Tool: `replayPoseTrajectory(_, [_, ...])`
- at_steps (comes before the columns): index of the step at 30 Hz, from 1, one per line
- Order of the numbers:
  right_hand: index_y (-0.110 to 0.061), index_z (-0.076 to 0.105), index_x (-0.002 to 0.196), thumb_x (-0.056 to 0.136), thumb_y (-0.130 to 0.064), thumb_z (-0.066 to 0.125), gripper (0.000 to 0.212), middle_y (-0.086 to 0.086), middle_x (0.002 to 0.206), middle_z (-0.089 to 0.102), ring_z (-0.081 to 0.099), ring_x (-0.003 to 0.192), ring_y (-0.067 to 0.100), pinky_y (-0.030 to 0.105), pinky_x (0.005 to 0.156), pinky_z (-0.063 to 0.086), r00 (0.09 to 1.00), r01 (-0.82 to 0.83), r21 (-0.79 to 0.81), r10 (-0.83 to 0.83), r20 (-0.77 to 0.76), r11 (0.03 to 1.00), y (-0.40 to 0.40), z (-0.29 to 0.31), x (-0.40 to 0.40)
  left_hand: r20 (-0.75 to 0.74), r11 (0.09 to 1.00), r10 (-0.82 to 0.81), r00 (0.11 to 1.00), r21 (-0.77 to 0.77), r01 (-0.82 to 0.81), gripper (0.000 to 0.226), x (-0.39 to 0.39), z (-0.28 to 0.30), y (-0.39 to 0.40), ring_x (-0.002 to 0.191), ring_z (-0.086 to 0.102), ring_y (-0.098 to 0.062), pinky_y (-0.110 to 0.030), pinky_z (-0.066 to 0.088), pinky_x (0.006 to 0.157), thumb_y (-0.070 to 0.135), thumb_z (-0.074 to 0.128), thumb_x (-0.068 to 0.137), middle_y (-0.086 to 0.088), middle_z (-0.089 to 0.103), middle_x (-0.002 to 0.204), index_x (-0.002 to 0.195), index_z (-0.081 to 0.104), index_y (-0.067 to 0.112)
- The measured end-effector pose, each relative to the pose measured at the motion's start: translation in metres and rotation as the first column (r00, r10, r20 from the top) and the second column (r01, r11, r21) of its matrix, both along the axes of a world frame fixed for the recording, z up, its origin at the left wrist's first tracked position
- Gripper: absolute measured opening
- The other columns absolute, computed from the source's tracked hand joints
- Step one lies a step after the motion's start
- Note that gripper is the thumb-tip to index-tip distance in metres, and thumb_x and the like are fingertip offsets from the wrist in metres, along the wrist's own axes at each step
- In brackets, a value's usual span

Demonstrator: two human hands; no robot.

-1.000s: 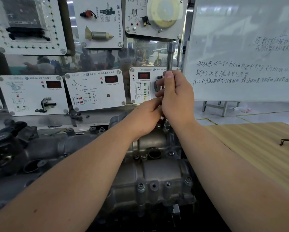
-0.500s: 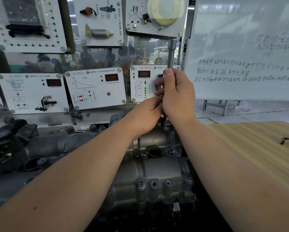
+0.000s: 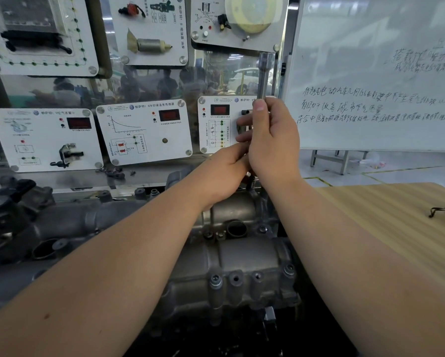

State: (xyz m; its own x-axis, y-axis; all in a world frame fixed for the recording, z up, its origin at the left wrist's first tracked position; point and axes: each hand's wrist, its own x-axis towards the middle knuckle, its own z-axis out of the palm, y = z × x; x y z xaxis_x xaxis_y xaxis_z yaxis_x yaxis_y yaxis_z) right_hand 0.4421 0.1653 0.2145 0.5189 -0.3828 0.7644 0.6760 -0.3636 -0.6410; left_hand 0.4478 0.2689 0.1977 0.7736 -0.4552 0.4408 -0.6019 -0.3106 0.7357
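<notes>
The right hand (image 3: 272, 140) has its fingers clenched round an upright steel socket wrench shaft (image 3: 263, 73), with the thumb pressed along it. The shaft stands above the far right end of the engine casing (image 3: 229, 266), just beyond the left edge of the wooden worktop (image 3: 396, 215). The left hand (image 3: 224, 173) touches the right from below; its fingers are hidden, so their grasp cannot be told.

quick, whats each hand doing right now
left hand: cannot tell, fingertips hidden
right hand: grips the bar
</notes>
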Motion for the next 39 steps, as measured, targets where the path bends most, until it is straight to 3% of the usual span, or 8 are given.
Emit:
replayPoseTrajectory(9, [-0.039, 0.048, 0.095, 0.103, -0.035, 0.053, 0.010, -0.004, 0.078, 0.074, 0.070, 0.063, 0.009, 0.029, 0.065, 0.054, 0.999, -0.036, 0.056, 0.035, 0.014, 0.998, -0.0007, -0.0002, 0.0006, 0.034, 0.998, 0.048, 0.998, 0.047, -0.050, 0.022, 0.0033, -0.0010, -0.0012, 0.106, 0.067, -0.021, -0.050, 0.052, 0.099, 0.023, 0.049, 0.107, -0.003, 0.073, 0.112, 0.122, 0.065, 0.020])
replayPoseTrajectory(16, [-0.034, 0.057, 0.090, 0.108, -0.032, 0.041, 0.024, -0.007, 0.082, 0.070, 0.065, 0.061, 0.004, 0.014, 0.060, 0.047, 1.000, 0.017, -0.027, -0.017, 0.001, 0.999, 0.0000, 0.0007, -0.0007, 0.016, 0.999, 0.028, 0.999, 0.039, -0.028, 0.022, 0.0023, -0.0009, 0.0001, 0.106, 0.068, -0.023, -0.052, 0.052, 0.101, 0.025, 0.047, 0.108, -0.003, 0.074, 0.110, 0.118, 0.066, 0.024])
replayPoseTrajectory(19, [-0.033, 0.056, 0.092, 0.106, -0.035, 0.043, 0.020, -0.007, 0.078, 0.070, 0.067, 0.063, 0.005, 0.021, 0.064, 0.050, 1.000, -0.022, 0.006, 0.023, -0.012, 1.000, -0.0002, 0.0011, -0.0017, 0.036, 0.997, 0.040, 0.999, 0.065, -0.042, 0.022, 0.0030, 0.0003, 0.0004, 0.103, 0.068, -0.022, -0.049, 0.053, 0.097, 0.023, 0.046, 0.108, -0.004, 0.074, 0.108, 0.119, 0.065, 0.019])
replayPoseTrajectory(22, [-0.038, 0.051, 0.097, 0.104, -0.035, 0.054, 0.008, -0.007, 0.076, 0.073, 0.070, 0.064, 0.006, 0.018, 0.062, 0.052, 0.998, -0.064, 0.042, 0.064, -0.005, 0.997, -0.0015, 0.0008, -0.0019, 0.047, 0.998, 0.036, 0.998, 0.059, -0.038, 0.021, 0.0037, 0.0001, 0.0000, 0.102, 0.067, -0.020, -0.041, 0.054, 0.093, 0.021, 0.048, 0.107, -0.002, 0.073, 0.108, 0.120, 0.064, 0.020])
replayPoseTrajectory(26, [-0.036, 0.053, 0.095, 0.106, -0.031, 0.049, 0.013, -0.005, 0.080, 0.073, 0.069, 0.063, 0.006, 0.016, 0.060, 0.050, 0.999, -0.034, 0.003, 0.033, 0.007, 0.999, -0.0008, 0.0001, -0.0019, 0.023, 0.999, 0.018, 1.000, 0.032, -0.018, 0.020, 0.0036, -0.0011, 0.0002, 0.096, 0.067, -0.015, -0.032, 0.051, 0.078, 0.021, 0.048, 0.107, 0.000, 0.072, 0.104, 0.112, 0.065, 0.028])
replayPoseTrajectory(31, [-0.031, 0.058, 0.092, 0.107, -0.031, 0.041, 0.023, -0.008, 0.080, 0.070, 0.064, 0.060, 0.002, 0.014, 0.060, 0.047, 1.000, -0.012, -0.022, 0.012, -0.001, 1.000, -0.0003, 0.0010, -0.0005, 0.010, 1.000, -0.001, 1.000, 0.022, 0.001, 0.020, 0.0024, -0.0004, 0.0004, 0.104, 0.067, -0.020, -0.038, 0.053, 0.086, 0.021, 0.047, 0.108, 0.000, 0.073, 0.108, 0.111, 0.063, 0.032])
replayPoseTrajectory(36, [-0.037, 0.051, 0.098, 0.104, -0.031, 0.054, 0.009, -0.005, 0.078, 0.072, 0.068, 0.063, 0.006, 0.023, 0.065, 0.053, 0.998, -0.058, 0.023, 0.058, 0.019, 0.998, -0.0013, 0.0001, 0.0002, 0.016, 1.000, -0.003, 1.000, 0.024, 0.002, 0.020, 0.0034, -0.0005, -0.0005, 0.103, 0.068, -0.020, -0.046, 0.054, 0.098, 0.018, 0.049, 0.106, -0.001, 0.073, 0.109, 0.119, 0.063, 0.024])
replayPoseTrajectory(39, [-0.037, 0.052, 0.094, 0.105, -0.031, 0.049, 0.013, -0.005, 0.077, 0.072, 0.067, 0.061, 0.006, 0.016, 0.060, 0.049, 0.999, -0.037, 0.010, 0.037, 0.028, 0.999, -0.0005, 0.0006, -0.0010, 0.024, 1.000, 0.000, 1.000, 0.009, 0.000, 0.020, 0.0029, -0.0011, -0.0004, 0.104, 0.067, -0.018, -0.046, 0.053, 0.099, 0.020, 0.049, 0.106, 0.001, 0.073, 0.108, 0.109, 0.063, 0.033])
